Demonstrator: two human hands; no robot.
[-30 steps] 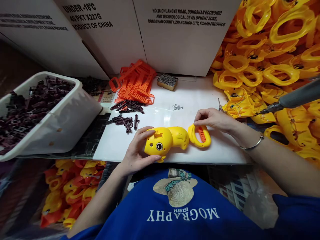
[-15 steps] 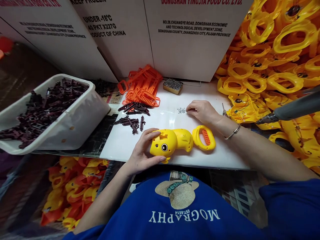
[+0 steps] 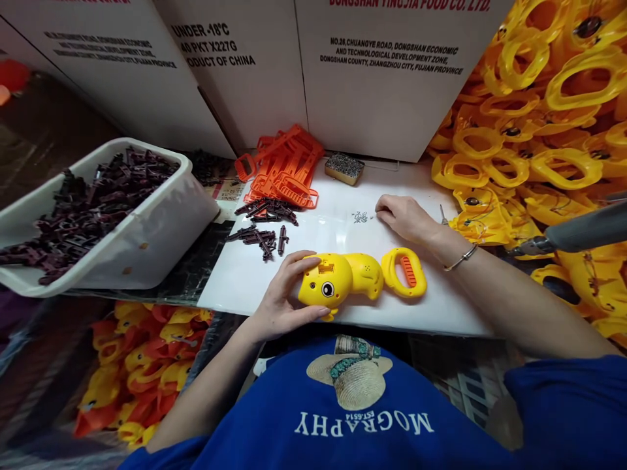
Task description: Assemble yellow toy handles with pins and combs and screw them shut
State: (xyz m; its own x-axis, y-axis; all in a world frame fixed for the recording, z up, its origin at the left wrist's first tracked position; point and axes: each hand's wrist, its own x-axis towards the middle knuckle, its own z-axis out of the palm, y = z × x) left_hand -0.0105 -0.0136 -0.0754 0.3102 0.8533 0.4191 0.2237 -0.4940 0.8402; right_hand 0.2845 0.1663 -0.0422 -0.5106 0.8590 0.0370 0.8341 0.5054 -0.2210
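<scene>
Holding, left grip (image 3: 280, 297): one yellow toy body (image 3: 366, 279), fingers and thumb closed about its eyed head, lying lengthwise on the white table (image 3: 323, 232) near the front edge. At its right end: one yellow loop (image 3: 420, 281), orange ridged insert; from here I cannot tell whether joined. Right grip (image 3: 405, 217): fingers bunched just beside loose small metal pieces (image 3: 361, 217); whether anything is pinched, I cannot tell. Farther out, I log: dark parts (image 3: 267, 212), orange frames (image 3: 289, 163), filled tin (image 3: 344, 170); left, white tub (image 3: 171, 245); right, piled yellow shells (image 3: 480, 219), grey driver (image 3: 588, 232).
</scene>
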